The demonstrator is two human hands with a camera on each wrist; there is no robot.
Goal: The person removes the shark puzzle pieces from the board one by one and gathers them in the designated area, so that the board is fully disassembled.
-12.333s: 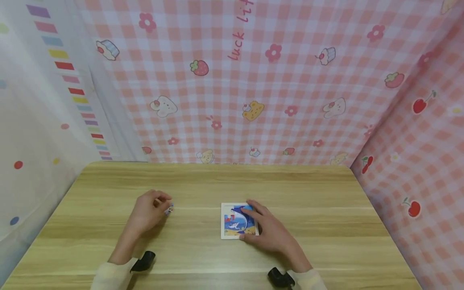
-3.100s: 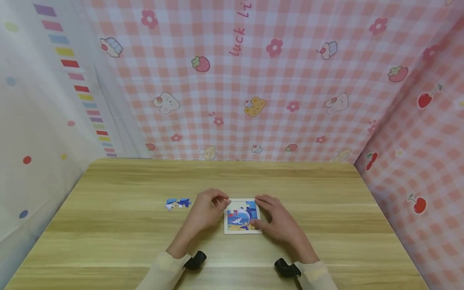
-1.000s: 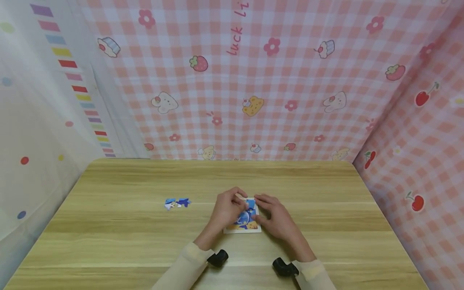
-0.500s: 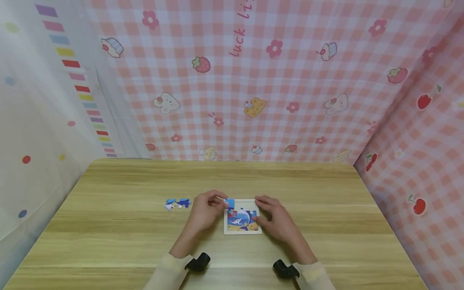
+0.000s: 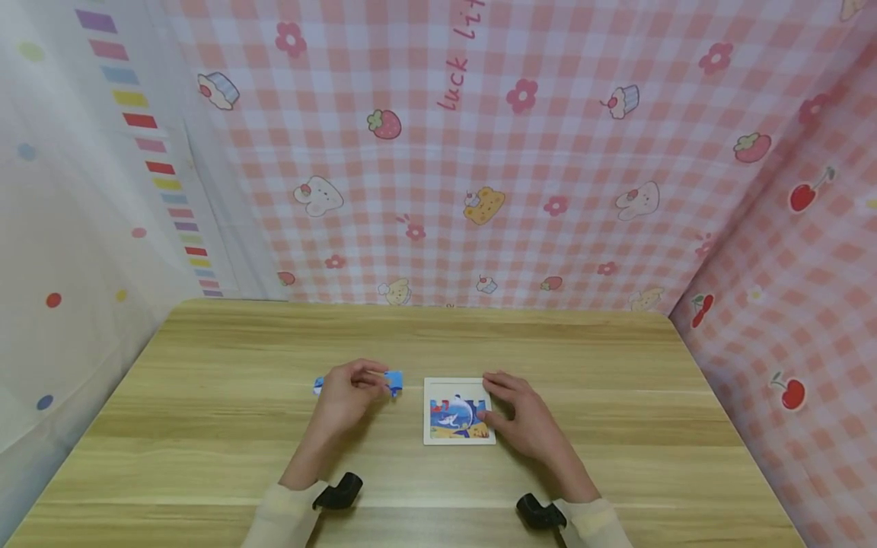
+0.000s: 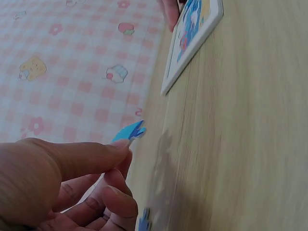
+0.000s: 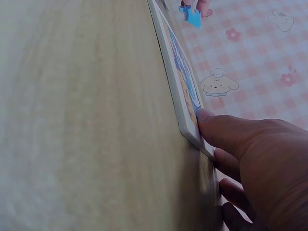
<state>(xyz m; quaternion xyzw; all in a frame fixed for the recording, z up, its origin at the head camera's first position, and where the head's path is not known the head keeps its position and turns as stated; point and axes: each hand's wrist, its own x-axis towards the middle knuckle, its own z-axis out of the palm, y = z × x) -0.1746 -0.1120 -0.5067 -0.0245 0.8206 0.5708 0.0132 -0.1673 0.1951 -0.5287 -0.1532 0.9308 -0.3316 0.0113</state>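
Note:
My left hand (image 5: 346, 396) pinches a light and dark blue jigsaw piece (image 5: 393, 381) between thumb and fingers, above the table and left of the puzzle tray. The left wrist view shows the same piece (image 6: 130, 131) tilted at the fingertips. The white-rimmed puzzle tray (image 5: 428, 426) lies flat; joined pieces (image 5: 448, 417) with a white dolphin-like figure fill its lower part, and its top strip is bare. My right hand (image 5: 522, 415) holds the tray's right side, the thumb (image 7: 216, 126) on its face and the fingers along the edge.
Loose pieces on the table are mostly hidden behind my left hand; one blue piece (image 5: 318, 385) shows beside it. The wooden table (image 5: 438, 495) meets a pink checked cloth (image 5: 438, 251) at the back. Cloth also hangs at both sides.
The upper-right piece seen in the tray 3.1 s ago is out. My left hand has moved from over the tray leftward, carrying a blue piece. My right hand stays on the tray's right side.

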